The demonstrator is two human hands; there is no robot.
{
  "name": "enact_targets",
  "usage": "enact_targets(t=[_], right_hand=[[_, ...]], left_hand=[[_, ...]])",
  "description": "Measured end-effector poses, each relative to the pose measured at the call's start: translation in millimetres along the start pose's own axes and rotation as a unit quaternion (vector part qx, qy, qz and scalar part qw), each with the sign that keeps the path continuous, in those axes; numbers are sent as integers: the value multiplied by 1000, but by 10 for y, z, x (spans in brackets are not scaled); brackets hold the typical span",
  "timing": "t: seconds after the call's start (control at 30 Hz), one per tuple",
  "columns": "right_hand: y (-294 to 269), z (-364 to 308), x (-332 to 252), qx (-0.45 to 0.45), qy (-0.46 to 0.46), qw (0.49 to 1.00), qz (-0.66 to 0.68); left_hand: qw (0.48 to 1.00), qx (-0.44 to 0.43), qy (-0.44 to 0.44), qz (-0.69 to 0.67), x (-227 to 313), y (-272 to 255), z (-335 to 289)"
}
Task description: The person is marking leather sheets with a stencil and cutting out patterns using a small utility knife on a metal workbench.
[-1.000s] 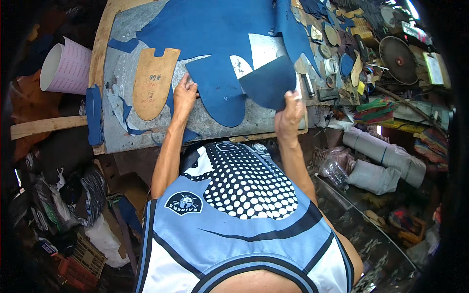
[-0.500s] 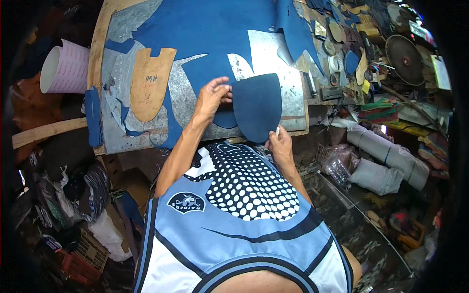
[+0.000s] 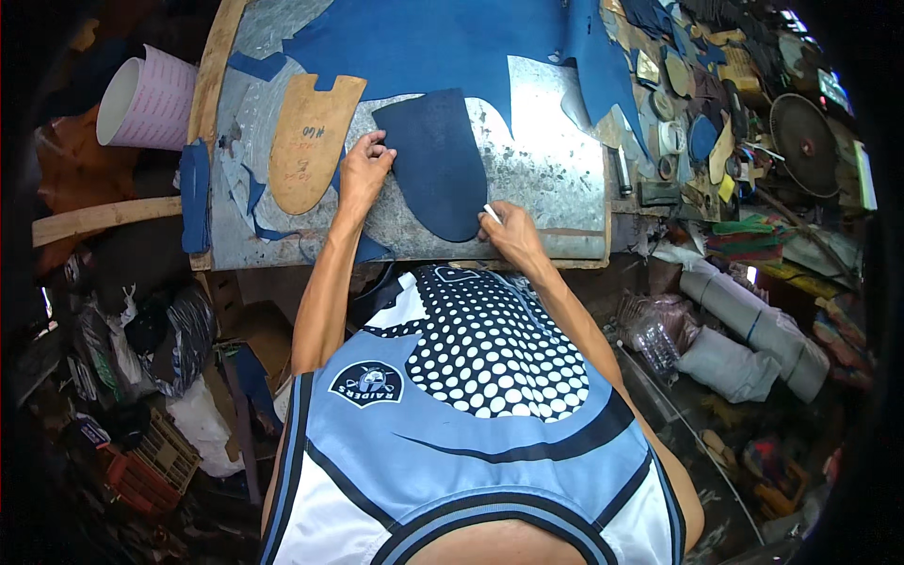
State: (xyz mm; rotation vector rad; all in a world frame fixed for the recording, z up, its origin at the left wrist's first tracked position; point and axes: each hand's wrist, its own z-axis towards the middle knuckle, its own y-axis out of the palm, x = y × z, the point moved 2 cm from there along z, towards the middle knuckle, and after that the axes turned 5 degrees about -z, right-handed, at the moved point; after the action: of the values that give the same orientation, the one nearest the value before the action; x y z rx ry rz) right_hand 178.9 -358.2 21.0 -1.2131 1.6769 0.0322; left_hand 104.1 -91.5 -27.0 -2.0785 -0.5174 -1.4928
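Note:
A dark blue piece of leather [image 3: 433, 169], straight across the far end and rounded at the near end, slants over the metal-topped table. My left hand [image 3: 365, 168] is closed at its left edge, thumb and fingertips pinching there. My right hand [image 3: 513, 234] is closed around a short white stick [image 3: 492, 215], like chalk or a pen, with its fingers against the piece's lower right edge. Left of my left hand lies a tan template [image 3: 311, 146] with a notched far end and handwriting on it. A large blue leather hide [image 3: 443, 47] spreads across the far side.
Blue scraps [image 3: 259, 66] lie around the template. A rolled pinkish-white sheet [image 3: 146, 99] stands past the table's wooden left edge [image 3: 202, 108]. Tools, tape rolls [image 3: 670, 138] and a round fan [image 3: 805, 146] crowd the right side. Wrapped rolls [image 3: 753, 320] lie lower right.
Both hands and the dark blue piece have moved left and away from me, farther over the table. The piece has turned so its far end leans left. The view has shifted slightly.

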Motion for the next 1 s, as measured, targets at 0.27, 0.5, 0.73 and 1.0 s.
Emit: enact_targets(t=[0.27,0.5,0.73,1.0], right_hand=[[-43,21,-27,29,7,996,-78],[-64,-22,-69,41,-24,991,-124],[-111,-12,-122,29,-25,985,-168],[-265,263,-486,142,-224,964,13]], left_hand=[[999,18,-33,-27,180,51,-18],[999,4,-40,-7,108,18,-8],[996,-8,3,93,157,20,-6],[903,69,49,422,560,213,-74]])
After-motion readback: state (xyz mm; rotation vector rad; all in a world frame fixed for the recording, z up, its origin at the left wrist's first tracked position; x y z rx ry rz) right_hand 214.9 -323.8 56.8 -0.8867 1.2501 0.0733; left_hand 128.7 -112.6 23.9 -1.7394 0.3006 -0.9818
